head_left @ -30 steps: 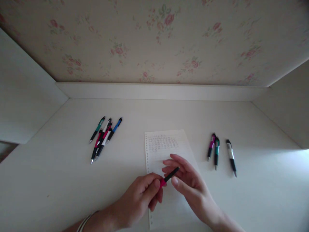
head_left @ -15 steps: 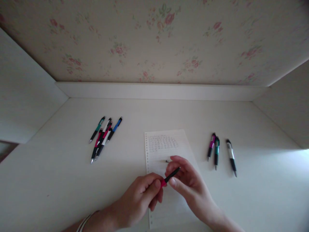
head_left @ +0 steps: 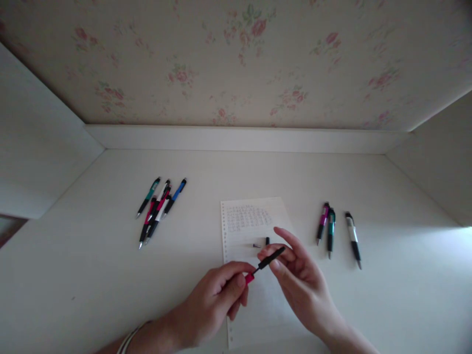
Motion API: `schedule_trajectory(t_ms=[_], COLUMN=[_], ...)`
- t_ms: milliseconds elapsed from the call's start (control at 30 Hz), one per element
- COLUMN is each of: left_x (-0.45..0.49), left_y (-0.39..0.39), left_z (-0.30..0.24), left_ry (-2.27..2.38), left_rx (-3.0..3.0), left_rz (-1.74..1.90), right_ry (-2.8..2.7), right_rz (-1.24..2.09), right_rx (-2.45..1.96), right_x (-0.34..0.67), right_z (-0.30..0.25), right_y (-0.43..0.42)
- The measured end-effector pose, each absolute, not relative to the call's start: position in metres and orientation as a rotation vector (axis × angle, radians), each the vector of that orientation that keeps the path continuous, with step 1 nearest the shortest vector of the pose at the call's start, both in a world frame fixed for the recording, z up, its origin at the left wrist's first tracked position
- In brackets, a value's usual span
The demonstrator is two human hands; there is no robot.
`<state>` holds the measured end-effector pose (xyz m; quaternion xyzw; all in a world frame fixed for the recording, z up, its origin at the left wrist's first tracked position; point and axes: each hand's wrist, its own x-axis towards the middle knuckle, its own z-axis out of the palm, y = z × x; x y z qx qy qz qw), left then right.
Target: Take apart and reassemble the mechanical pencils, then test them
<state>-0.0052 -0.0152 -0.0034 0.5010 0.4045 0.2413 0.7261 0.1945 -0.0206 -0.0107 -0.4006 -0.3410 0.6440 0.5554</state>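
Note:
My left hand [head_left: 221, 295] is closed around the pink barrel [head_left: 250, 279] of a pen. Between the thumb and fingers of my right hand [head_left: 300, 282] is the pen's black grip section [head_left: 272, 257], tilted up to the right. A short gap separates the two parts, bridged by a thin dark rod that looks like the refill. Below my hands lies a sheet of hole-punched paper [head_left: 254, 314] with handwriting near its top. On it, just beyond my right fingers, rest a small metal pen tip [head_left: 256, 245] and a short black piece [head_left: 267, 241].
To the left on the white desk [head_left: 110, 285] is an overlapping bunch of several pens, including a blue pen [head_left: 175, 196] and a teal pen [head_left: 148, 197]. A purple pen [head_left: 323, 223], a green pen [head_left: 331, 233] and a white pen [head_left: 353, 240] lie at right.
My right hand has moved up and right with the black grip section, which has come away from the pink barrel, baring the thin rod. The short black piece on the paper now shows.

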Motion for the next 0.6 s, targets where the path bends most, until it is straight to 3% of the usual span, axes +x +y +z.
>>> schedule_trajectory(t_ms=[600], left_x=[-0.009], left_y=[-0.02], left_z=[-0.011], left_ry=[0.953], left_rx=[1.063], left_rz=[0.558], right_ry=[-0.813], right_rz=[1.144], right_rx=[-1.174], right_x=[0.22], right_z=[0.006], right_y=[0.002])
